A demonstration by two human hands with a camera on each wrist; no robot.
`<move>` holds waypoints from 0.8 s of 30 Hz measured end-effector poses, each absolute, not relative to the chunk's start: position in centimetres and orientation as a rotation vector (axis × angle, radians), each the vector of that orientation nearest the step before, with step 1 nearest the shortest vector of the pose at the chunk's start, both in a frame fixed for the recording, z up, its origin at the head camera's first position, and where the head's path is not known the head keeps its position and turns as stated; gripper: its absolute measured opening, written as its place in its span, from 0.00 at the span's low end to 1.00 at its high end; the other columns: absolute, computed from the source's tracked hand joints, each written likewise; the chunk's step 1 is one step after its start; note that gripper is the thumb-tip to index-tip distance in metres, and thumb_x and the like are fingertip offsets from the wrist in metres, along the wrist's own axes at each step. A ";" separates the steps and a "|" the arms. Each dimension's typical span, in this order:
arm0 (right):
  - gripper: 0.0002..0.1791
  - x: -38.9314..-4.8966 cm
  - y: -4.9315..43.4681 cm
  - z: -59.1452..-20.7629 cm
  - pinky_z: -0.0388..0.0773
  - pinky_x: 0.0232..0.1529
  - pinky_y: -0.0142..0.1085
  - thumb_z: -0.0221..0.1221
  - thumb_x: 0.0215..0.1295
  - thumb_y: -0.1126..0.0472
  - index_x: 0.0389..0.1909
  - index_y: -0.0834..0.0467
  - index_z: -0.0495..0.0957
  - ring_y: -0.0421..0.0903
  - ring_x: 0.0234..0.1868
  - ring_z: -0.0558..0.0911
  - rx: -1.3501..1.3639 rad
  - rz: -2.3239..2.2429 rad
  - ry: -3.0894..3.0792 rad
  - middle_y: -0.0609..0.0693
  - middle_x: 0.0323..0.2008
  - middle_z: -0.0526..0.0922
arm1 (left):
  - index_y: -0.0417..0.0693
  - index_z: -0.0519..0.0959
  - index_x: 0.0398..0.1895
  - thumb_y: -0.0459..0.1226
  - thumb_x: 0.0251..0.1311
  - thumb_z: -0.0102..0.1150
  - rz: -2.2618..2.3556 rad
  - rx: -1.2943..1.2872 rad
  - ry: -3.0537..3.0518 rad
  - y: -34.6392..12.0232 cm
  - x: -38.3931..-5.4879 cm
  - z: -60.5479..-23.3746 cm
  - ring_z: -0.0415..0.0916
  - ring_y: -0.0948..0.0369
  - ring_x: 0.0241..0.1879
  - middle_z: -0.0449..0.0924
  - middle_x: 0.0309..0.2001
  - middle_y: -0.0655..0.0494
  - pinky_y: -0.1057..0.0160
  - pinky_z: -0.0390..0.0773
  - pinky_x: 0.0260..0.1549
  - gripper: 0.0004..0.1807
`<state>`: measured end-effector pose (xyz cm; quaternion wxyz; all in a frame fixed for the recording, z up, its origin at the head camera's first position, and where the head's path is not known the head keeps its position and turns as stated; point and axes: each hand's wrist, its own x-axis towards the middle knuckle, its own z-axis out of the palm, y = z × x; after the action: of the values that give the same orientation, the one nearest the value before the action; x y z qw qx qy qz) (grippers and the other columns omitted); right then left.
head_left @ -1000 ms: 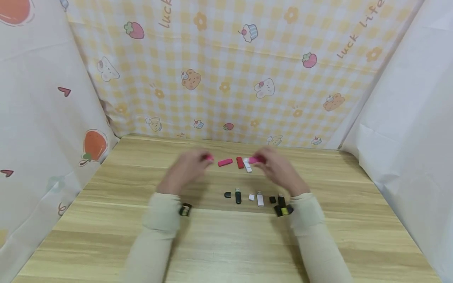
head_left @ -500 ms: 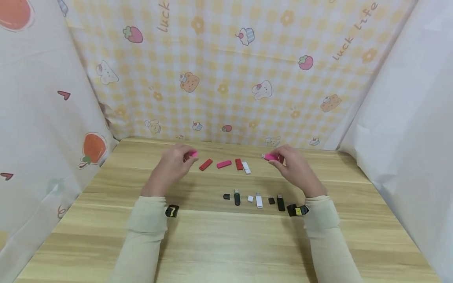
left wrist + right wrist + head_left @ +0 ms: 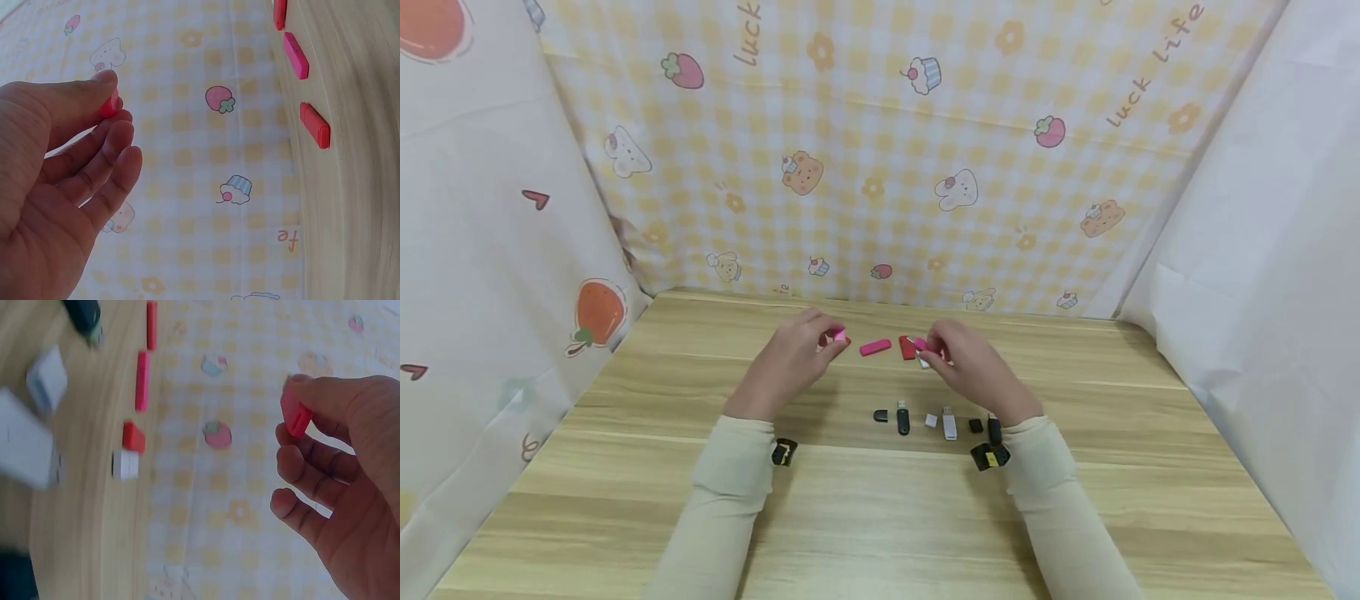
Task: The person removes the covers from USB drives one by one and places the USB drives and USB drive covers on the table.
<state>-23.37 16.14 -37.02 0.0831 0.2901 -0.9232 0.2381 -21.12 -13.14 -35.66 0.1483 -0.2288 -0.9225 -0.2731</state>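
Note:
Between thumb and forefinger my left hand (image 3: 790,358) pinches a small pink cap (image 3: 110,105), held up over the back of the table. My right hand (image 3: 973,367) pinches a pink USB stick (image 3: 921,344), its bare metal plug pointing left toward the left hand. Cap and stick are apart. Below and between the hands lies a row of capped USB sticks: a red one (image 3: 315,125) mostly hidden by the left hand in the head view, a pink one (image 3: 876,347), another red one (image 3: 907,347) and a white one (image 3: 924,362) partly behind the right fingers.
Nearer me lies a row of uncapped sticks with their caps: a dark stick (image 3: 903,419) by its cap (image 3: 881,416), a white stick (image 3: 950,425) by its cap (image 3: 931,421), a black stick (image 3: 995,429) by its cap (image 3: 976,426). A checked cloth (image 3: 872,225) hangs behind.
The hands drew apart, then came back toward each other with the pink cap and pink stick still held. The left hand now covers most of the left red stick.

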 end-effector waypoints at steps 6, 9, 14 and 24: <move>0.08 -22.7 13.0 -37.6 0.72 0.31 0.33 0.63 0.78 0.59 0.36 0.54 0.76 0.41 0.30 0.72 0.919 0.638 -2.774 0.45 0.31 0.76 | 0.37 0.87 0.53 0.38 0.73 0.69 -0.786 -0.651 -2.661 -13.2 -21.0 -35.4 0.86 0.52 0.45 0.86 0.49 0.47 0.55 0.89 0.45 0.13; 0.10 -22.3 11.5 -38.0 0.69 0.30 0.32 0.63 0.77 0.60 0.34 0.54 0.75 0.41 0.28 0.70 0.944 0.604 -2.776 0.46 0.29 0.74 | 0.38 0.86 0.53 0.39 0.74 0.68 -0.802 -0.650 -2.659 -13.4 -21.0 -35.3 0.86 0.52 0.45 0.86 0.49 0.47 0.55 0.89 0.45 0.14; 0.10 -21.7 9.3 -38.5 0.68 0.28 0.30 0.63 0.77 0.58 0.35 0.54 0.74 0.40 0.26 0.70 0.926 0.559 -2.831 0.45 0.27 0.72 | 0.37 0.86 0.54 0.38 0.74 0.69 -0.809 -0.647 -2.648 -13.6 -21.0 -35.4 0.86 0.52 0.45 0.86 0.48 0.47 0.54 0.89 0.46 0.13; 0.11 -20.8 6.7 -40.0 0.70 0.26 0.30 0.64 0.75 0.57 0.31 0.53 0.77 0.39 0.24 0.72 0.865 0.388 -2.847 0.44 0.24 0.74 | 0.37 0.86 0.54 0.35 0.73 0.68 -0.824 -0.631 -2.655 -13.7 -21.0 -35.3 0.87 0.51 0.46 0.86 0.50 0.46 0.52 0.89 0.47 0.13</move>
<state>-20.81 6.72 -40.01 0.0705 0.2877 -0.9464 0.1289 -20.98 -13.68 -35.30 0.1452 -0.2190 -0.9215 -0.2860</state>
